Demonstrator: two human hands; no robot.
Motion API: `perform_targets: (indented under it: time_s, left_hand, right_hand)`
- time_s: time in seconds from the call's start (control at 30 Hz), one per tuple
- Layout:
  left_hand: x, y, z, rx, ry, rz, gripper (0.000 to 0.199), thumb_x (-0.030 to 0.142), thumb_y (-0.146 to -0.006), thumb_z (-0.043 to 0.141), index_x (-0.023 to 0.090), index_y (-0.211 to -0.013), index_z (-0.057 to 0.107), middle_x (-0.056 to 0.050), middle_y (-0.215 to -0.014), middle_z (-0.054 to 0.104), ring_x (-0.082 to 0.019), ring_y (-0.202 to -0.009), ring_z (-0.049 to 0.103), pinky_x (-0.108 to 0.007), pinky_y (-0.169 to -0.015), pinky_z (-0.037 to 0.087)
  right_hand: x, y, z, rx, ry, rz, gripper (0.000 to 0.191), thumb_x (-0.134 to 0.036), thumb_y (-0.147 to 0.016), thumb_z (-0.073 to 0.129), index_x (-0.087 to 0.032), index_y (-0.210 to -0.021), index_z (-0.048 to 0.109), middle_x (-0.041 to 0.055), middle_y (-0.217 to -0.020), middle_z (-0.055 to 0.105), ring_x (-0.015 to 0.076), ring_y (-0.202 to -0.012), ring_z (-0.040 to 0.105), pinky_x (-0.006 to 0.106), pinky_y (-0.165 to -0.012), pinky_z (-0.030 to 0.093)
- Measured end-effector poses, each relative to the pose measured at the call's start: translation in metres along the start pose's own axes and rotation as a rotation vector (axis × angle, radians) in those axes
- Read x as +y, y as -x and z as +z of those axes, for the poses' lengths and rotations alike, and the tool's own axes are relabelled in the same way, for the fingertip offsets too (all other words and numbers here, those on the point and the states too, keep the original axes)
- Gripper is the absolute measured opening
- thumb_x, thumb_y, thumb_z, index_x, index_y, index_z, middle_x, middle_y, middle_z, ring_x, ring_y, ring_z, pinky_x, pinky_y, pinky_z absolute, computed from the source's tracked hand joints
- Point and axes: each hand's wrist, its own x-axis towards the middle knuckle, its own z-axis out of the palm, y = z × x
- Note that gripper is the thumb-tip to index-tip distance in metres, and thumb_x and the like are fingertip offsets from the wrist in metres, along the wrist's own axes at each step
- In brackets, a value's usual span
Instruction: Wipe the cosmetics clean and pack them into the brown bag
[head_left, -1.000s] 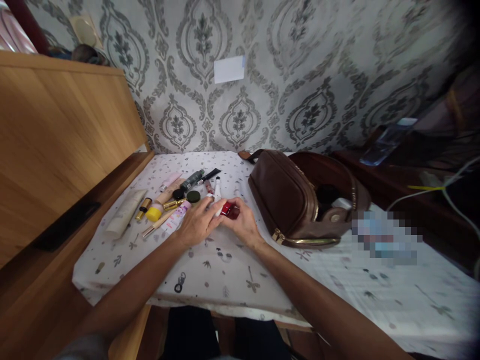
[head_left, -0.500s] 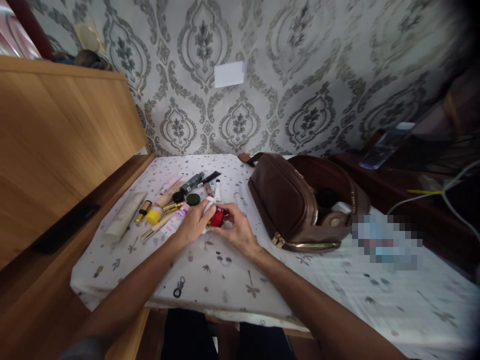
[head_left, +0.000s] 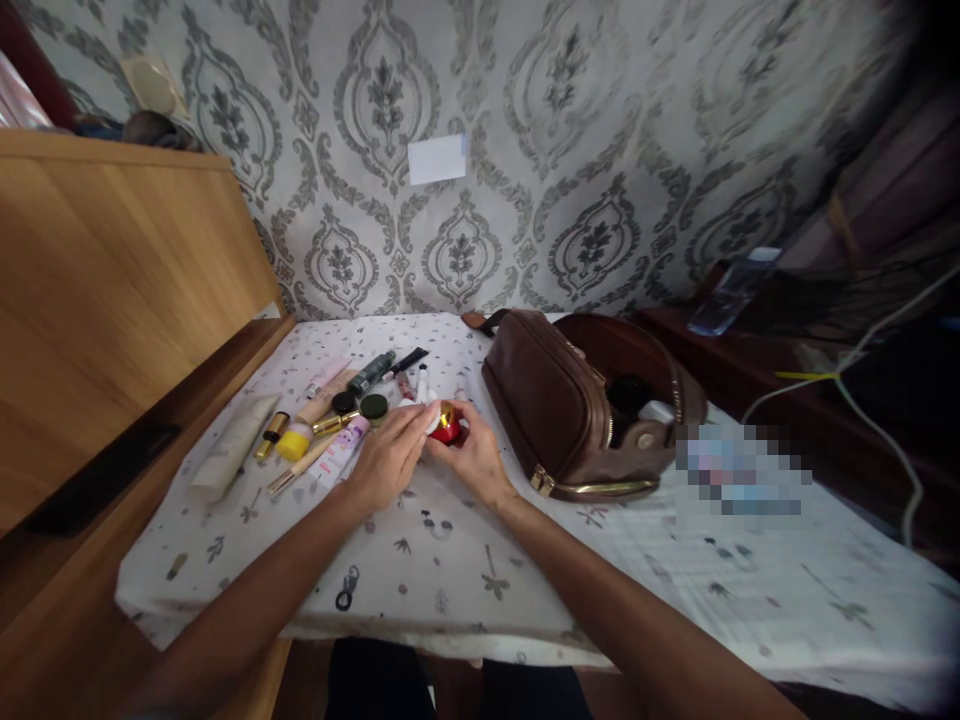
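My right hand (head_left: 476,455) grips a small red jar with a gold top (head_left: 448,428), fingers curled round its right side. Against the jar's left side, my left hand (head_left: 391,452) presses a soft white tissue (head_left: 433,416), mostly hidden under its fingers. Both hands are just above the patterned white cloth. Left of them lie a lilac-topped tube (head_left: 349,437), a dark green round lid or jar (head_left: 373,406) and a gold tube (head_left: 334,423). A small white tube (head_left: 422,383) lies just behind the hands.
A brown leather bag (head_left: 544,390) stands open at right, with items inside. Farther left are a yellow-lidded container (head_left: 294,441), a large pale tube (head_left: 232,448) and a dark green bottle (head_left: 373,372). A wooden cabinet (head_left: 127,270) borders the left; a pale cable (head_left: 892,440) hangs right.
The jar has turned so its gold top shows. My left fingers have straightened over the tissue. The whole view has shifted slightly; the items on the cloth lie as before.
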Motion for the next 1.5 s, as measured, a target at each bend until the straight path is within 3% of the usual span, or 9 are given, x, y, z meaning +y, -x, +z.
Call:
perform_targets:
  time_s: [0.13,0.27,0.5,0.73,0.9,1.07,1.27,1.4,1.5]
  left_hand:
    - [-0.002,-0.001,-0.001,0.031,0.052,0.071,0.048,0.019,-0.103,0.037,0.025,-0.15,0.043,-0.013,-0.138,0.058,-0.023,-0.132,0.052,-0.042,-0.111,0.044]
    - [-0.011,-0.001,-0.002,0.061,0.155,-0.147,0.044,0.026,-0.104,0.033,0.022,-0.146,0.048,-0.013,-0.137,0.061,-0.022,-0.127,0.057,-0.041,-0.109,0.046]
    - [-0.016,-0.002,-0.007,0.045,0.22,-0.281,0.037,0.03,-0.104,0.033,0.017,-0.121,0.063,-0.011,-0.111,0.069,-0.021,-0.103,0.065,-0.035,-0.092,0.052]
    - [-0.001,-0.003,-0.009,0.063,0.084,-0.059,0.034,0.024,-0.103,0.035,0.019,-0.119,0.064,-0.011,-0.116,0.064,-0.022,-0.111,0.057,-0.04,-0.099,0.047]
    - [0.007,-0.005,-0.009,0.002,0.048,0.099,0.036,0.018,-0.102,0.036,0.02,-0.127,0.062,-0.012,-0.119,0.065,-0.024,-0.114,0.056,-0.042,-0.098,0.048]
    - [-0.001,-0.003,-0.01,0.095,0.07,-0.073,0.038,0.023,-0.103,0.035,0.018,-0.131,0.06,-0.014,-0.123,0.062,-0.023,-0.115,0.056,-0.041,-0.101,0.046]
    - [-0.005,-0.005,-0.011,0.068,0.377,-0.315,0.041,0.036,-0.104,0.037,0.019,-0.13,0.063,-0.011,-0.129,0.065,-0.023,-0.121,0.059,-0.039,-0.108,0.044]
    - [-0.001,-0.005,-0.008,0.047,0.455,-0.371,0.045,0.042,-0.102,0.04,0.018,-0.136,0.057,-0.012,-0.139,0.059,-0.026,-0.132,0.053,-0.043,-0.115,0.037]
    - [-0.001,-0.002,-0.004,0.02,0.372,-0.32,0.057,0.044,-0.094,0.057,0.018,-0.144,0.046,-0.015,-0.144,0.054,-0.029,-0.135,0.05,-0.046,-0.115,0.037]
  right_hand:
    - [-0.004,-0.002,-0.001,-0.123,-0.252,0.093,0.052,-0.036,-0.06,0.087,-0.022,-0.104,0.064,0.0018,-0.096,0.069,0.0211,-0.089,0.065,0.037,-0.086,0.054]
    - [-0.006,-0.001,-0.001,-0.202,-0.39,0.13,0.057,-0.035,-0.062,0.088,-0.024,-0.113,0.066,0.0039,-0.108,0.072,0.0228,-0.101,0.067,0.041,-0.097,0.05]
    - [0.0,0.0,0.0,-0.243,-0.106,-0.051,0.065,-0.032,-0.058,0.089,-0.025,-0.118,0.064,0.0048,-0.115,0.07,0.0234,-0.105,0.065,0.039,-0.096,0.05]
    - [-0.004,0.005,-0.001,-0.122,0.201,-0.034,0.052,-0.03,-0.064,0.081,-0.023,-0.111,0.059,0.003,-0.103,0.072,0.0208,-0.086,0.067,0.037,-0.081,0.054]
    - [-0.003,-0.002,-0.003,-0.067,0.075,0.076,0.047,-0.033,-0.059,0.082,-0.021,-0.098,0.061,0.0014,-0.092,0.071,0.0194,-0.081,0.065,0.036,-0.079,0.053]
    - [-0.007,-0.002,-0.003,-0.161,-0.297,0.228,0.05,-0.032,-0.055,0.088,-0.021,-0.097,0.063,0.0017,-0.094,0.072,0.0203,-0.09,0.067,0.037,-0.088,0.052]
    - [-0.011,0.001,-0.001,-0.261,-0.464,0.314,0.051,-0.033,-0.055,0.09,-0.023,-0.101,0.067,0.0011,-0.102,0.072,0.0195,-0.094,0.067,0.035,-0.093,0.051]
    - [-0.005,-0.002,-0.003,-0.23,-0.48,0.32,0.053,-0.045,-0.057,0.088,-0.024,-0.101,0.067,0.0041,-0.104,0.072,0.022,-0.095,0.067,0.037,-0.09,0.052]
    - [-0.002,-0.003,-0.003,-0.198,-0.476,0.319,0.053,-0.045,-0.058,0.088,-0.024,-0.103,0.068,0.0034,-0.102,0.073,0.0216,-0.096,0.067,0.037,-0.092,0.052]
